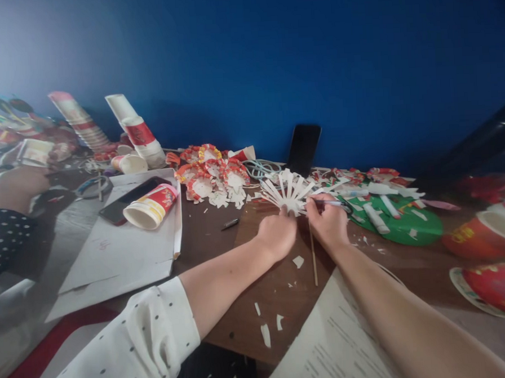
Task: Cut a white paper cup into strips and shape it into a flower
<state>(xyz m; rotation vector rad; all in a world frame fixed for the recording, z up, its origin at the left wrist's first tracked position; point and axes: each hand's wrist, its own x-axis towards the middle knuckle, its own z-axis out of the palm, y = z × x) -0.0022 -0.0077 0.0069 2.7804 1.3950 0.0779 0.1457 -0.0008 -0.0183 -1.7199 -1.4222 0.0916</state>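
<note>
A white paper cup cut into strips (287, 194) lies fanned out like a flower near the middle of the table. My left hand (279, 235) is closed at its near edge, thumb and fingers pinching or pressing it. From the right, my right hand (329, 224) grips a slim pen (328, 202), its tip by the strips. A thin wooden stick (313, 253) lies on the table between my wrists. Part of the cut cup is hidden behind my fingers.
A heap of red-and-white cut cups (213, 174) lies behind on the left. A dark phone (303, 148) leans on the blue wall. At right are a green disc (415, 225) and red cups (486, 234). Another person's hand (17, 181) works at far left.
</note>
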